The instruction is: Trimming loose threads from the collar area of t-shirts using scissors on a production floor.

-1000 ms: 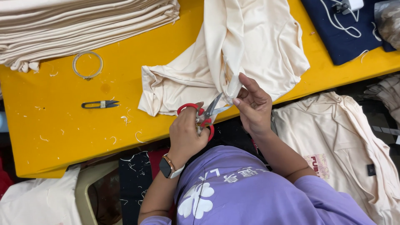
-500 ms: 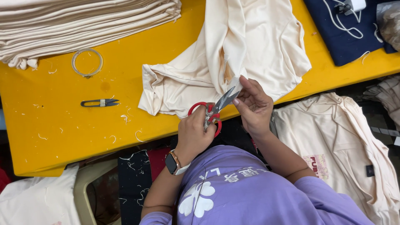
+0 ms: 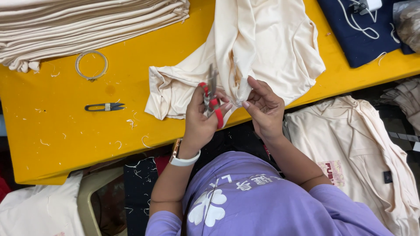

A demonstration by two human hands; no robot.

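Note:
My left hand (image 3: 197, 126), with a watch on its wrist, is closed around red-handled scissors (image 3: 211, 97) whose blades point up and away from me. Just to their right, my right hand (image 3: 265, 110) pinches a fold at the near edge of a cream garment (image 3: 271, 48). That garment lies bunched on the yellow table (image 3: 61, 135) and hangs over the table's front edge. Both hands hover at this edge, a few centimetres apart, the scissor blades beside the pinched fold.
Small black thread snips (image 3: 104, 106) and a metal ring (image 3: 91, 65) lie on the table to the left. A stack of folded cream fabric (image 3: 87, 22) fills the back left. A navy garment (image 3: 358, 37) lies back right. Cream shirts (image 3: 363, 153) are piled below the table on the right.
My left hand has risen and turned the scissors from slanting right to pointing straight up. My right hand has shifted its pinch on the cream fold slightly.

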